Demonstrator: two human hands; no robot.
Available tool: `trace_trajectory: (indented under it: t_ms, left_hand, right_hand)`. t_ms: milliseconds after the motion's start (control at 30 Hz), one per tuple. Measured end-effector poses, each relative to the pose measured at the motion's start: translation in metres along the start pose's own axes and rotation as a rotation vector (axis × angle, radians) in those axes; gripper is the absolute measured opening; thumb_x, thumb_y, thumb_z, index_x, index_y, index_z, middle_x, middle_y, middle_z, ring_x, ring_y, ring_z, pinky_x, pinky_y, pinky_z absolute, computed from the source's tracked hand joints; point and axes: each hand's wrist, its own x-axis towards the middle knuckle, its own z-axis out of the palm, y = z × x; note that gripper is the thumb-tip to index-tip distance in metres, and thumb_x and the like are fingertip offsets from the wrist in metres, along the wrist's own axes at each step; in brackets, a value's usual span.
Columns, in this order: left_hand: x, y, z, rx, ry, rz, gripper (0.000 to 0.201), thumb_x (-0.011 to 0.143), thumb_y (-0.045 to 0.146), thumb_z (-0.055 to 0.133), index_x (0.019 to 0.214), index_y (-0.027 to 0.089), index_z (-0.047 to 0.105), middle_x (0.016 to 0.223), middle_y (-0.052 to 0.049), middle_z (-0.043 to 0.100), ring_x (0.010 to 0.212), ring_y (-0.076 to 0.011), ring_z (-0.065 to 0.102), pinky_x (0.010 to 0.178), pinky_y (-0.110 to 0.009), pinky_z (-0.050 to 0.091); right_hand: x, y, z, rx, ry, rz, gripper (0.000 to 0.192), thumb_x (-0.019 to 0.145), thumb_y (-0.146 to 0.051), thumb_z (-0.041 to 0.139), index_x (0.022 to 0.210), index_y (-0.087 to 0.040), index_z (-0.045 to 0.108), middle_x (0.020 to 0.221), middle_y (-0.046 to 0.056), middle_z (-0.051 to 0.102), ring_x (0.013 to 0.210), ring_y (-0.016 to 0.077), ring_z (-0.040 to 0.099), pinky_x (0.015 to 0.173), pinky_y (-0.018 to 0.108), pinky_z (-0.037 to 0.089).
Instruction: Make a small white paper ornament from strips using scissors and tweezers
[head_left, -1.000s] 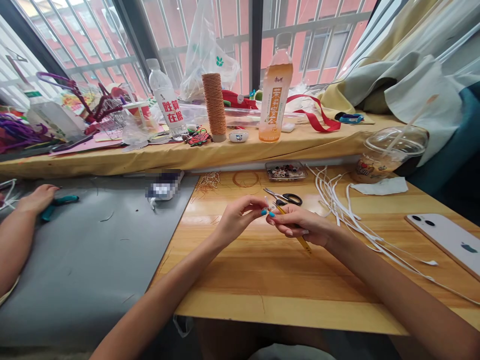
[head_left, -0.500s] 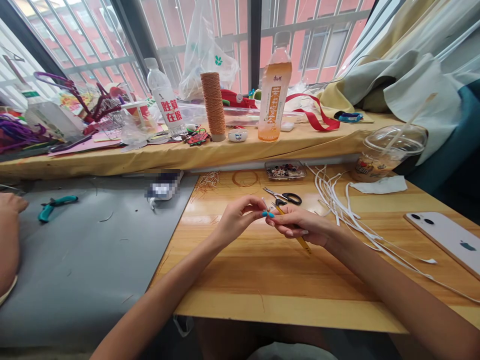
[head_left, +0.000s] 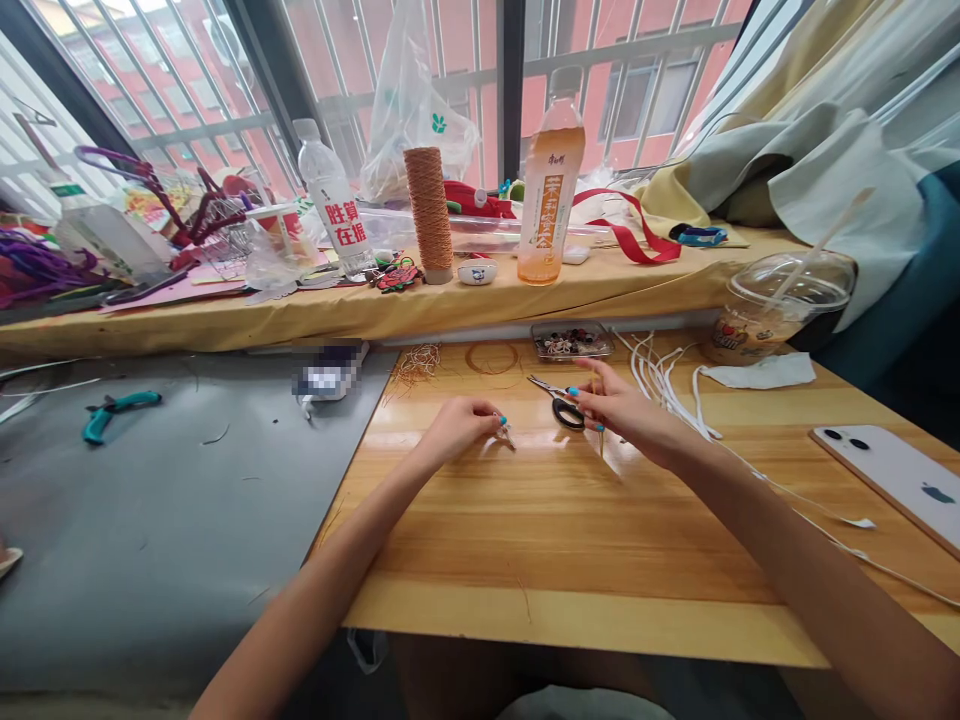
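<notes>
My left hand (head_left: 463, 426) is closed over the wooden table, thumb and fingers pinching a small whitish piece (head_left: 509, 437) whose kind is too small to make out. To its right, my right hand (head_left: 626, 412) holds a slim yellow pointed tool (head_left: 601, 443), now upright between the fingers; whether it is tweezers or a pencil I cannot tell. Black-handled scissors (head_left: 568, 414) lie on the table just left of my right hand, which partly covers them. Behind that hand sits a clear tray (head_left: 572, 341) of beads and small parts.
White cords (head_left: 701, 405) trail right toward a phone (head_left: 892, 478). A lidded drink cup (head_left: 765, 310) stands at the back right. Teal pliers (head_left: 120, 415) lie on the grey mat (head_left: 225, 540). Bottles and a brown thread spool (head_left: 430, 215) line the sill.
My hands have moved apart: the left slightly left with the small piece, the right rightward with the yellow tool turned more upright. Another person's arm at the far left has mostly left the view.
</notes>
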Motion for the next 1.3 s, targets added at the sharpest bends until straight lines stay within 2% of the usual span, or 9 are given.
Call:
trace_trajectory:
  t_ms: [100,200,333,467,600,800,967,1100,1300]
  left_hand:
    - [0.002,-0.002,-0.007,0.21,0.053,0.081,0.02,0.073,0.026,0.05,0.081,0.012,0.063,0.076,-0.005,0.062,0.072,-0.0148,0.054,0.066,-0.026,0.04]
    - [-0.001,0.0,-0.015,0.4,0.221,0.351,0.022,0.08,0.022,0.043,0.092,0.014,0.06,0.086,-0.006,0.058,0.082,-0.0157,0.051,0.075,-0.029,0.04]
    - [-0.008,0.0,-0.011,0.682,0.05,0.629,0.02,0.079,0.027,0.049,0.092,0.016,0.06,0.092,-0.007,0.057,0.09,-0.0187,0.046,0.08,-0.034,0.039]
    - [-0.01,-0.001,0.003,0.739,-0.112,0.685,0.017,0.076,0.027,0.053,0.089,0.019,0.061,0.091,-0.006,0.057,0.088,-0.0179,0.046,0.079,-0.033,0.039]
    - [-0.007,-0.003,0.003,0.614,-0.19,0.682,0.032,0.073,0.027,0.058,0.103,0.019,0.054,0.102,-0.006,0.055,0.098,-0.0177,0.044,0.083,-0.031,0.038]
    - [-0.013,-0.018,0.001,0.718,-0.043,0.705,0.022,0.085,0.027,0.04,0.095,0.018,0.057,0.088,-0.005,0.057,0.084,-0.0156,0.047,0.075,-0.029,0.039]
    - [-0.021,-0.022,0.004,0.727,0.09,0.725,0.031,0.081,0.036,0.046,0.102,0.014,0.051,0.098,-0.008,0.056,0.089,-0.0178,0.046,0.076,-0.032,0.039]
    - [-0.022,-0.021,0.002,0.743,0.061,0.784,0.018,0.084,0.025,0.042,0.093,0.017,0.055,0.086,-0.004,0.058,0.08,-0.014,0.048,0.073,-0.029,0.037]
    - [-0.023,-0.025,0.002,0.866,0.066,0.897,0.016,0.083,0.019,0.042,0.09,0.017,0.057,0.081,-0.004,0.058,0.073,-0.0126,0.049,0.068,-0.027,0.038]
  right_hand:
    - [0.001,-0.001,-0.007,-0.096,0.063,-0.147,0.074,0.074,-0.022,0.05,0.133,-0.029,0.006,0.08,0.0,0.047,0.051,0.0076,0.047,0.045,0.02,0.04]
    - [0.0,0.0,-0.008,-0.258,0.095,-0.275,0.07,0.077,-0.024,0.044,0.134,-0.031,0.004,0.086,0.003,0.047,0.046,0.0079,0.045,0.04,0.022,0.039]
    - [-0.002,0.003,-0.002,-0.529,0.198,-0.451,0.065,0.079,-0.021,0.041,0.135,-0.026,0.008,0.087,0.005,0.046,0.057,0.0105,0.046,0.055,0.027,0.045]
    - [-0.005,0.005,0.008,-0.639,0.237,-0.628,0.063,0.082,-0.016,0.033,0.135,-0.028,0.003,0.094,0.006,0.042,0.069,0.0129,0.046,0.072,0.033,0.044]
    - [-0.013,0.008,0.014,-0.742,0.157,-0.595,0.065,0.08,-0.01,0.03,0.135,-0.032,0.003,0.098,0.007,0.04,0.068,0.0127,0.045,0.07,0.034,0.045]
    - [-0.01,0.0,0.019,-0.777,0.048,-0.538,0.052,0.077,-0.006,0.028,0.125,-0.023,0.039,0.089,0.007,0.046,0.075,0.0148,0.049,0.075,0.035,0.043]
    - [0.0,-0.006,0.009,-0.549,-0.074,-0.313,0.031,0.081,-0.022,0.034,0.11,-0.018,0.044,0.098,0.008,0.054,0.09,0.0184,0.052,0.08,0.036,0.042]
    - [-0.002,0.005,-0.007,-0.659,-0.192,-0.294,0.025,0.075,-0.013,0.033,0.097,-0.018,0.043,0.098,0.007,0.054,0.092,0.0186,0.051,0.083,0.039,0.041]
    - [-0.011,0.029,-0.003,-0.777,-0.353,-0.657,0.037,0.071,-0.003,0.037,0.103,-0.02,0.046,0.102,0.009,0.058,0.096,0.0188,0.052,0.081,0.037,0.044]
